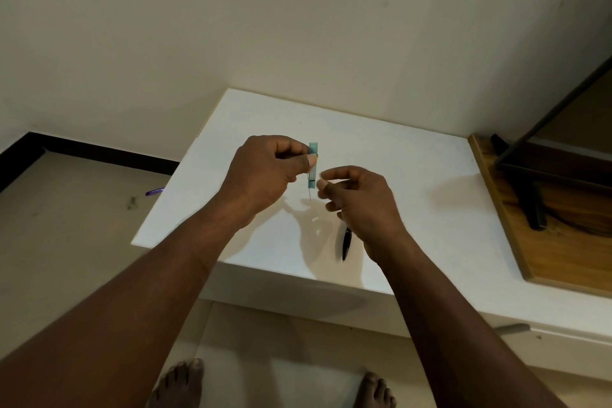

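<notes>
Pinching the teal case (313, 147) upright in the left hand (265, 172), above the middle of the worktop (414, 209), with thumb and curled forefinger clamping its flat faces about halfway down. Holding it vertical, probably for letting the thin rod (310, 194) slide out of the lower end and hang straight down, clear of the surface. Hovering the right hand (361, 199) just beside that lower end, fingers loosely curled, thumb and forefinger nearly meeting but not touching the case. Not possible telling whether anything fine is sitting between them. Likely getting ready for taking the rod by its tip, hence the low, close position and the palm facing inward. Having the black pen (346, 243) lying on the worktop near the front edge, under the right wrist, pointing toward that edge, within easy reach and seemingly waiting for its refill. Paying no attention to the wooden board (563, 242) butting against the worktop's right edge, nor to the purple scrap (155, 191) lying on the floor off the left edge. Needing a light grip next, with a rod this thin looking easy to snap or drop.
</notes>
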A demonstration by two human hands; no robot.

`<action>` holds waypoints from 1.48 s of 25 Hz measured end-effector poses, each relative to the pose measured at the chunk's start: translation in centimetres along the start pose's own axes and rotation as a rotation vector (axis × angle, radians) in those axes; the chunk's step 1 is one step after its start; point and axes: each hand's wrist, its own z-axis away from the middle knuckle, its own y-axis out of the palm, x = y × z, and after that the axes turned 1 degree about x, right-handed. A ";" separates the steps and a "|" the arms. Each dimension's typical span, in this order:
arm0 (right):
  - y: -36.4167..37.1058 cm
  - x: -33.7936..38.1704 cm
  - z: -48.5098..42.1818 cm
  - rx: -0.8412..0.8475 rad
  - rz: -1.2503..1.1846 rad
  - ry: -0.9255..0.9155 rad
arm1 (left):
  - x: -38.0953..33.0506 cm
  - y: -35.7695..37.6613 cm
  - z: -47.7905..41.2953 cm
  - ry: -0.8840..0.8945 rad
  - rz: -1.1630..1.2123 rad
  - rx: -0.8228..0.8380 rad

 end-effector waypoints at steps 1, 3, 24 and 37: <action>-0.4 0.0 -0.2 -0.055 0.000 -0.006 | 0.1 0.0 0.0 0.015 -0.024 -0.006; -1.3 0.0 -0.5 -0.141 -0.054 -0.027 | 0.3 0.0 0.0 0.073 -0.133 -0.009; -1.9 0.1 -0.7 -0.096 0.033 -0.193 | 0.6 1.1 1.0 0.370 -0.691 0.014; -1.7 0.3 -0.5 -0.114 0.155 -0.276 | 0.6 1.2 0.9 0.385 -0.680 0.004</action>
